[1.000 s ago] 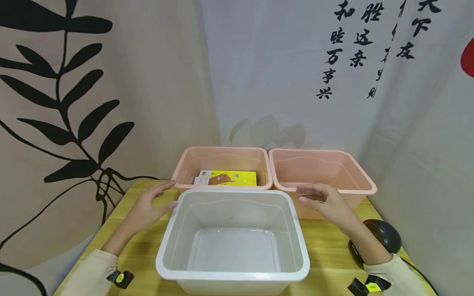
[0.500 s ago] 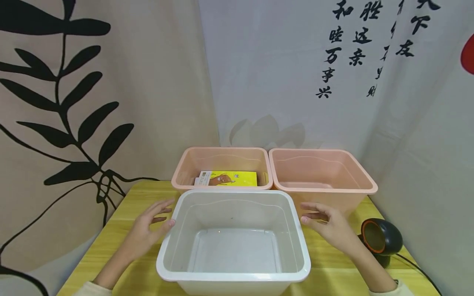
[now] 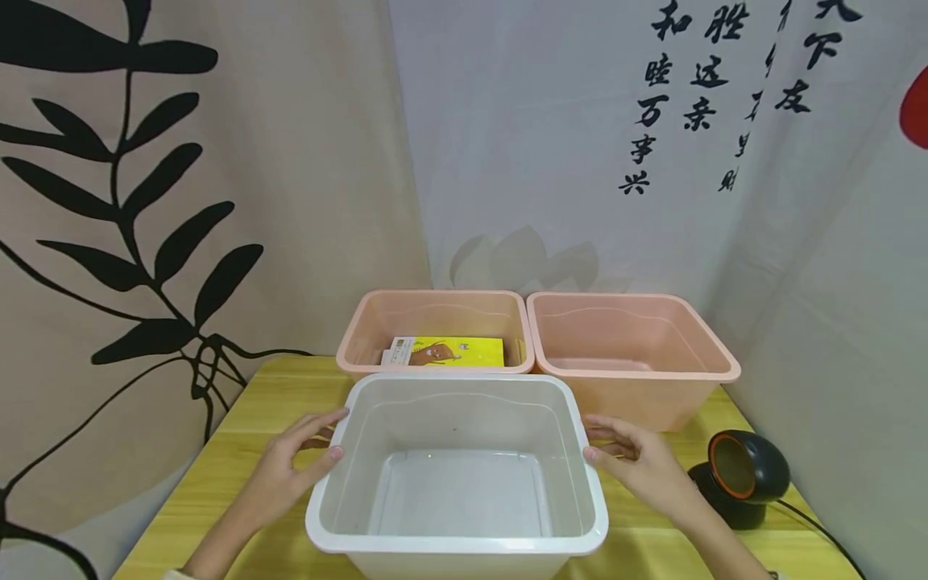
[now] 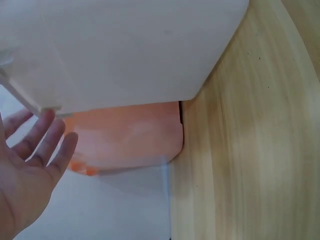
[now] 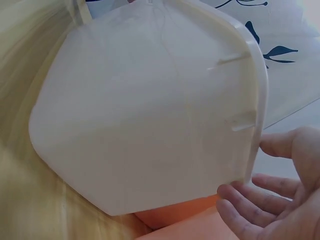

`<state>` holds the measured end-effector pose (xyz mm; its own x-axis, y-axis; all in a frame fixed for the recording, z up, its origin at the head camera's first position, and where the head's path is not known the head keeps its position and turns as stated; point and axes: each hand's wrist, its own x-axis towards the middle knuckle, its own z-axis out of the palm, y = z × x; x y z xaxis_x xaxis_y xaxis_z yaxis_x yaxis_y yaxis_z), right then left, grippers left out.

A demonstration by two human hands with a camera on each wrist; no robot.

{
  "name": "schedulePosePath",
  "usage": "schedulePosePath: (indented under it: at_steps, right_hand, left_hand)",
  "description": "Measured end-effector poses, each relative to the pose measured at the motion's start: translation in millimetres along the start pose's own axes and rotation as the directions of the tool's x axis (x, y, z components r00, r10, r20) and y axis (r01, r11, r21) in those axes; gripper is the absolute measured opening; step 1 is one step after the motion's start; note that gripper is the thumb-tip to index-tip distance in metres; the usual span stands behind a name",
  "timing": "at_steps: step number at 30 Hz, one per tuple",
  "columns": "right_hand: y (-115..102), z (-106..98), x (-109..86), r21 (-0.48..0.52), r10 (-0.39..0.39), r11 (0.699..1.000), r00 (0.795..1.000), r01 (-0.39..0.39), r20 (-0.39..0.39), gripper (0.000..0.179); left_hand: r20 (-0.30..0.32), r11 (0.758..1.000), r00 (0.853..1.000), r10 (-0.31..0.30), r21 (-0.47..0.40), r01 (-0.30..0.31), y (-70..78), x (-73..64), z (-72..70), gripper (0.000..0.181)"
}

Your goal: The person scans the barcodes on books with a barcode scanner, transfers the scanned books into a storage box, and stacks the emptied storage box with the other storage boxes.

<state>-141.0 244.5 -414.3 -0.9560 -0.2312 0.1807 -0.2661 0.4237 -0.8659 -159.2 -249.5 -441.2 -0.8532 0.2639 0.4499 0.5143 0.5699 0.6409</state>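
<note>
A white plastic bin (image 3: pixel 453 544) stands on the table, and its inside holds nothing that I can see. At its left rim is my left hand (image 3: pixel 290 463), the fingers loosely bent and the fingertips at the edge. In the left wrist view the fingers (image 4: pixel 42 137) spread by the rim without curling round it. My right hand (image 3: pixel 641 463) is at the opposite rim, with thumb and fingertips against or very near it. The right wrist view shows the thumb (image 5: pixel 280 145) at the rim's edge and the fingertips just below. Neither hand grips the bin firmly.
Behind the white bin, two pink bins stand side by side, the left one (image 3: pixel 442 300) with a yellow box (image 3: pixel 474 351) inside and the right one (image 3: pixel 631 376). A black round device (image 3: pixel 750 467) with a cable sits at the right of the wooden table (image 3: pixel 290 379).
Both hands have come down and toward me along the white bin's sides, from its far corners to mid-rim. The bins stay in place.
</note>
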Motion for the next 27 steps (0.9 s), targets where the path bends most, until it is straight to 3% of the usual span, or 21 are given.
schedulePosePath:
  at_steps: [6,18,27]
  right_hand:
    - [1.9,4.4,-0.6,0.036,-0.026,0.999,1.000,0.026,0.013,0.046]
    - [-5.4,6.5,-1.1,0.201,0.013,0.979,0.998,-0.025,0.065,0.052]
    - [-9.8,7.5,0.6,0.263,0.100,0.958,0.994,-0.111,0.054,0.059]
  left_hand:
    - [0.026,0.998,1.000,0.000,-0.067,0.002,3.7,0.3,-1.2,0.047]
    - [0.021,0.986,1.000,0.019,-0.168,-0.015,4.7,0.5,-2.6,0.047]
    - [0.023,0.978,0.999,0.025,-0.207,-0.020,4.8,1.6,-2.1,0.049]
